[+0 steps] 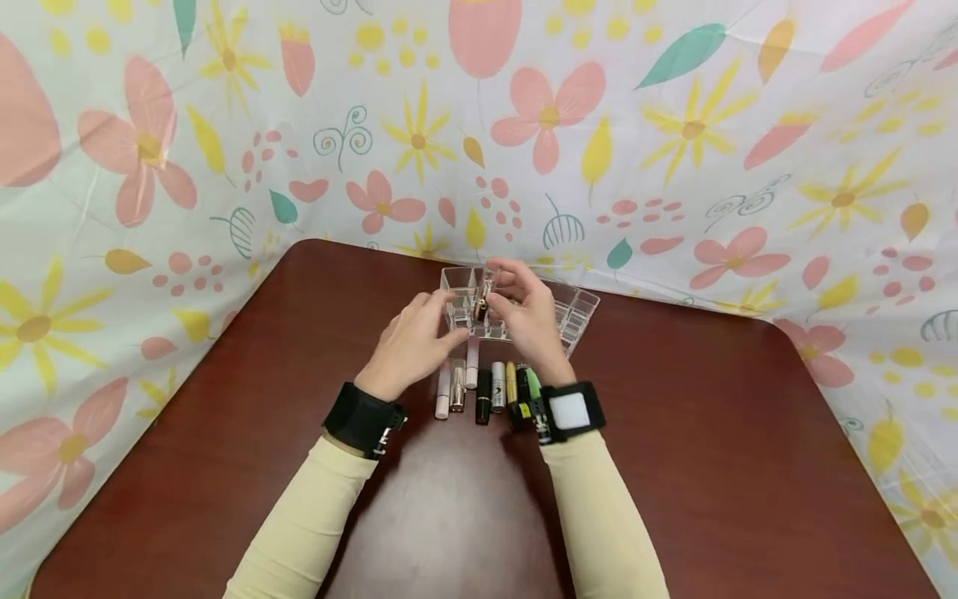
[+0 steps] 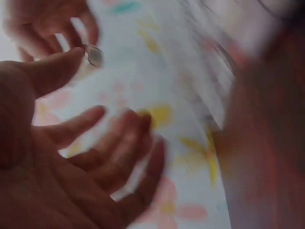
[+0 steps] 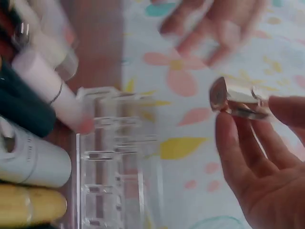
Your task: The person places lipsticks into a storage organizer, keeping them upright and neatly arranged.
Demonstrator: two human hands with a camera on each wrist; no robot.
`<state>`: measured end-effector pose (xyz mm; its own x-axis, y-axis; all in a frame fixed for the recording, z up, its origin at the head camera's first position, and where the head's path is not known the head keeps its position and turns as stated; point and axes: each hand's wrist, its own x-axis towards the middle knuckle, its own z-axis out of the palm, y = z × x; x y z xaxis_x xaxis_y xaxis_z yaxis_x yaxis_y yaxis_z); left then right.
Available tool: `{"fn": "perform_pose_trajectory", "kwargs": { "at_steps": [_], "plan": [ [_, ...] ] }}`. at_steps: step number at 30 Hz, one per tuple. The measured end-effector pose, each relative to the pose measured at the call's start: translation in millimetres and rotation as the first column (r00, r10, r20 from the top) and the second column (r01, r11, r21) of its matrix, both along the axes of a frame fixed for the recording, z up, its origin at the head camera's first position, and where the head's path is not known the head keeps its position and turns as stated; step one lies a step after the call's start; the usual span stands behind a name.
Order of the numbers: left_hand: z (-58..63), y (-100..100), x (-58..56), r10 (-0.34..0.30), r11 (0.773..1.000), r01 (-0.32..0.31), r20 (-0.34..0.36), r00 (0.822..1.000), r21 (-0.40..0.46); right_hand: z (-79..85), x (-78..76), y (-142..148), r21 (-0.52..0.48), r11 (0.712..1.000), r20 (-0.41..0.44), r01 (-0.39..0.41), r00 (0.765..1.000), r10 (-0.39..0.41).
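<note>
Lipstick tube: the shiny rose-gold tube (image 3: 240,98) is up off the tabletop (image 1: 711,449); in the head view it shows against the left part of the clear organizer (image 1: 586,314), near the far edge.
Right hand: the right hand (image 1: 530,316) pinches the tube between thumb and fingers, with one end sticking out free.
Left hand: the left hand (image 1: 410,341) holds nothing, its fingers loosely spread and apart from the tube.
Weight and feel: probably light and stiff; the glossy casing looks likely to slip or turn under dry fingertips, and a knock could scratch it.
Where to hold: the sides near the middle seem the surest place, leaving both ends uncovered; whether a cap could pull loose cannot be told.
Organizer edges: its clear walls look thin, hard and perhaps brittle, so contact calls for a gentle touch.
Near side: a white tube (image 1: 498,387), a black tube (image 1: 483,398) and a yellow tube (image 1: 511,383) lie between the organizer and the near edge, crowding low wrist movement.
Far edge: the patterned curtain (image 1: 419,208) rises just behind it, limiting reach.
Room: most lies toward the tabletop's left and right edges and directly above the organizer.
</note>
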<state>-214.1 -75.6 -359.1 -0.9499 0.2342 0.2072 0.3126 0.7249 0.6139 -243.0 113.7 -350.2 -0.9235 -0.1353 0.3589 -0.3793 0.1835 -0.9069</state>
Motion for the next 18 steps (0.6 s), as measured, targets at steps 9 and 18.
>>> {"fn": "perform_pose_trajectory", "kwargs": {
  "at_steps": [9, 18],
  "plan": [
    [-40.1, -20.6, -9.1, 0.237, 0.919, -0.125, 0.272, 0.932, -0.374, -21.9, -61.8, -29.1, 0.171, 0.981, -0.063, 0.087, 0.995, -0.077],
    [-52.1, -24.2, -9.2, 0.282, 0.879, -0.118, 0.304, 0.91, -0.462, -47.5, -76.0, -33.4, 0.267, 0.961, -0.018, 0.075, 0.997, -0.073]
  ]
}}
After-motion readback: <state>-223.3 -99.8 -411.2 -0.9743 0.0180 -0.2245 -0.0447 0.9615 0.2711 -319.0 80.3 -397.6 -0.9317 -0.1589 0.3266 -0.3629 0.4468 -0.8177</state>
